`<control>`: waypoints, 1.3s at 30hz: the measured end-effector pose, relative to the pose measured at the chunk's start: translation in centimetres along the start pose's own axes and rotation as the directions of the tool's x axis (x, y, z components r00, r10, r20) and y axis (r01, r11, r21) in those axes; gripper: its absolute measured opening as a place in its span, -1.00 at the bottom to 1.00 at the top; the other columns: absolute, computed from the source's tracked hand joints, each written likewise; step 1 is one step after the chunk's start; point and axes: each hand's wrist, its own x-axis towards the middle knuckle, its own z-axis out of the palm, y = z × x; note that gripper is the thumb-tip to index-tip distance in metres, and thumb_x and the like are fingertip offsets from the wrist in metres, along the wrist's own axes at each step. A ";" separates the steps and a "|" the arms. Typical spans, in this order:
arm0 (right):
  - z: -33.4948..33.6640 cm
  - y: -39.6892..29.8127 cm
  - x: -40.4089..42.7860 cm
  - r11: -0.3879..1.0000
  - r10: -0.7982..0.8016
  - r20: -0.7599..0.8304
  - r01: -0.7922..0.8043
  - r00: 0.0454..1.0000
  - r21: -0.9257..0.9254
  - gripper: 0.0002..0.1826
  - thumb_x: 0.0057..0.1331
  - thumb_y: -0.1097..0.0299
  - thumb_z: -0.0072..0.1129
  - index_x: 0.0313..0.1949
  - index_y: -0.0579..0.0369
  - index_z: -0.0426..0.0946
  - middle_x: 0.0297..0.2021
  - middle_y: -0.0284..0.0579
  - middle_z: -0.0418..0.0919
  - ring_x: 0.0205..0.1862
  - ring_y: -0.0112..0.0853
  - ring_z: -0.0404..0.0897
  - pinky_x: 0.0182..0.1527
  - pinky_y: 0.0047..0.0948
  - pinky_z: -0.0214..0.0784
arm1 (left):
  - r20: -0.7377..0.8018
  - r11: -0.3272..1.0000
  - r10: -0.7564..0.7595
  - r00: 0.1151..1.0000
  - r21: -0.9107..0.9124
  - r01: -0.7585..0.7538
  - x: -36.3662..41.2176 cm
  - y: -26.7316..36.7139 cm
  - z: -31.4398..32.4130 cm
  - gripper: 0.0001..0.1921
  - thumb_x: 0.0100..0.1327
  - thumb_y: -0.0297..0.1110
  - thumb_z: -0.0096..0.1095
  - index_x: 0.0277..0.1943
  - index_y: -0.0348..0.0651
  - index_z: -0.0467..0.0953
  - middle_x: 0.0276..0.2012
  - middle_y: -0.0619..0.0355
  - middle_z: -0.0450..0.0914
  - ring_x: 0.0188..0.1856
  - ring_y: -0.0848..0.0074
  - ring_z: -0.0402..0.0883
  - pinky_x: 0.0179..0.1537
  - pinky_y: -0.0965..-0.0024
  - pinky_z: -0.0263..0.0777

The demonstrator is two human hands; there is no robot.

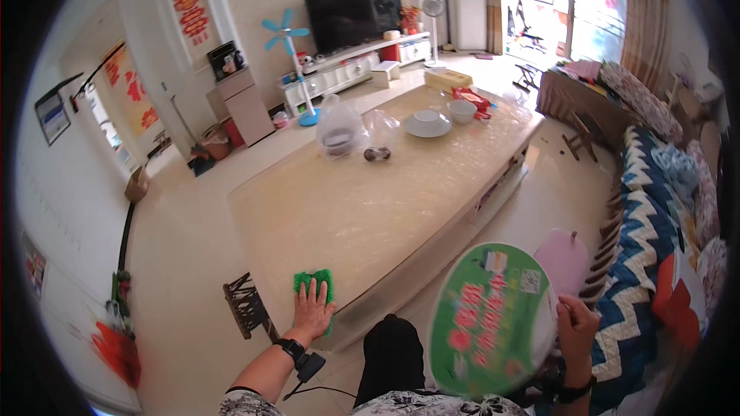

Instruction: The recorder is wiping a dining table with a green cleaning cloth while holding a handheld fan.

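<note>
My left hand (313, 307) lies flat on a green scouring cloth (315, 278), pressing it against the near left corner of a long table (324, 219). A clear, shiny plastic cover lies over the tabletop. At the right, my right hand (577, 323) grips the edge of an oval green hand fan (491, 318) that bears writing and a printed code. The fan is held up beside the table and looks slightly blurred. Both wrists wear black bands; a small dark box with a cable hangs at the left one.
Plastic bags (341, 133), a white plate (426, 126), a bowl (462, 110) and a yellow box (448, 79) stand toward the table's far end. A folding stool (245, 306) is by the near left corner. Right of the table are a pink stool (561, 260) and a quilt-covered sofa (630, 260).
</note>
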 end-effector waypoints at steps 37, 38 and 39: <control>0.1 0.1 -2.2 0.983 -0.142 0.043 0.146 0.989 -0.112 -0.83 0.23 0.37 0.18 -0.24 0.18 0.59 -0.56 -0.30 0.57 -0.57 -0.60 0.45 -0.55 -0.59 0.28 | 0.063 0.951 0.309 0.949 -0.017 -0.309 5.1 4.8 -0.8 -0.36 0.32 -0.09 -0.16 0.38 -0.19 -0.02 0.41 -0.08 -0.12 0.41 -0.01 -0.18 0.37 0.00 -0.29; -0.4 -0.4 -2.0 0.997 0.016 0.050 -0.020 0.999 0.076 -0.80 0.25 0.32 0.16 -0.20 0.15 0.58 -0.61 -0.29 0.53 -0.60 -0.61 0.45 -0.57 -0.56 0.26 | 0.092 0.959 0.284 0.954 -0.024 -0.283 3.6 4.0 -1.2 -0.35 0.31 -0.10 -0.14 0.38 -0.22 -0.02 0.40 -0.09 -0.12 0.41 0.00 -0.19 0.37 0.01 -0.31; -1.3 -0.7 -2.0 0.950 0.178 0.078 -0.192 0.981 0.246 -0.77 0.27 0.27 0.15 -0.16 0.12 0.58 -0.65 -0.29 0.49 -0.63 -0.61 0.45 -0.60 -0.53 0.25 | 0.099 0.952 0.306 0.947 -0.027 -0.305 2.5 3.2 -1.2 -0.35 0.31 -0.10 -0.14 0.38 -0.22 -0.02 0.40 -0.09 -0.12 0.41 0.00 -0.19 0.37 0.01 -0.31</control>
